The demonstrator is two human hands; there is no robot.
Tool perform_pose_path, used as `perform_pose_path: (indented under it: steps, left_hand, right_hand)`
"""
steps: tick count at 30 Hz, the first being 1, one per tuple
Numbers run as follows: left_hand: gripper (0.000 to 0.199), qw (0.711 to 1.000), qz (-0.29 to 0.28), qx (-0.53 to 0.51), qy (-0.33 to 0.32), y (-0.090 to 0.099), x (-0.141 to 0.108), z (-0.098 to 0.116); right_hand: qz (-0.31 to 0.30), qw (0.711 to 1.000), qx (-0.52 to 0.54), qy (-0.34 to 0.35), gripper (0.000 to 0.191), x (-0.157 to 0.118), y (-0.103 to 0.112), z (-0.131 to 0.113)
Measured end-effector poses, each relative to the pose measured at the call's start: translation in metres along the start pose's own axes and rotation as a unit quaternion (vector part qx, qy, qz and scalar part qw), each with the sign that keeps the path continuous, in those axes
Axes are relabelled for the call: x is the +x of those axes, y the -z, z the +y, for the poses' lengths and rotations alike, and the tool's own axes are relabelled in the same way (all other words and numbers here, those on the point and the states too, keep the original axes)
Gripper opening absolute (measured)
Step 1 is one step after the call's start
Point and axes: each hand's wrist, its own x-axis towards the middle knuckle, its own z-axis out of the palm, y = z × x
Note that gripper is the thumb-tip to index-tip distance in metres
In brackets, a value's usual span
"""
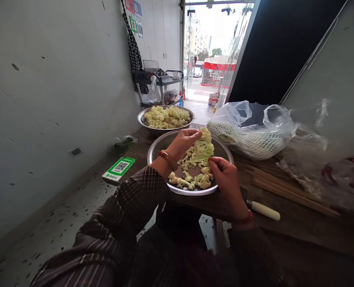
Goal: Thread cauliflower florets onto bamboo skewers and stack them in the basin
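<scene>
Over a wide metal bowl [153,153], my left hand [184,144] has its fingers closed at the upper edge of a cauliflower piece [205,145]. My right hand [226,175] is pinched at the lower right edge of the same piece; a thin stick tip shows near the top of it. Several loose cauliflower florets [203,180] lie in the bowl below. Behind it, a second metal bowl [141,117] holds a heap of cauliflower florets [161,115] with thin sticks among them.
A knife handle [265,210] and a bundle of wooden sticks [284,185] lie right. Behind them is a plastic bag [254,133] with net-wrapped contents. A green QR card [119,168] sits at the table's left edge. A cart [165,81] stands beyond.
</scene>
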Motion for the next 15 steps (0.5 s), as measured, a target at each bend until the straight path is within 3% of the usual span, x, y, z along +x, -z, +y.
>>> perform_pose_path:
  steps: [8, 15]
  left_hand:
    - [0.028, 1.0, -0.013, -0.007, -0.024, -0.001, 0.006, -0.013]
    - [0.028, 0.999, -0.016, 0.007, -0.046, -0.006, 0.006, -0.024]
  right_hand:
    - [0.052, 0.997, -0.046, 0.027, 0.022, -0.002, -0.006, -0.004]
    - [0.06, 0.994, -0.077, 0.046, 0.022, -0.004, -0.005, -0.002]
